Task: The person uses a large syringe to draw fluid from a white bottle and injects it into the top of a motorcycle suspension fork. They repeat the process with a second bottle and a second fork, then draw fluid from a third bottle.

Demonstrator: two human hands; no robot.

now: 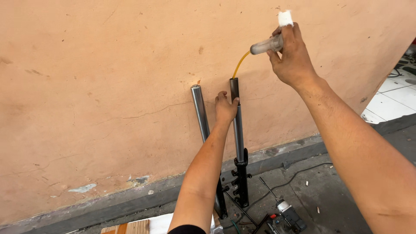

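Right hand: closed around clear measuring tube, tipped near horizontal, mouth to left and slightly down; white cap or rag above fingers.
Oil stream: thin, amber, arcing from tube mouth down and left into open top of right fork leg.
Left hand: wrapped around right fork leg just below its top, thumb on near side, fingers behind; steadying grip.
Right fork leg: long axis near vertical, chrome upper, black lower casting with lugs at floor; leaning on peach wall.
Left fork leg: alongside, just left of left hand, not touched, top capped, also leaning on wall.
Key relation: fork opening directly below and left of tube mouth; left hand nearer opening, right hand above and to right.
Floor: grey concrete; cordless drill with long bit, near fork bases; wood piece at bottom edge.
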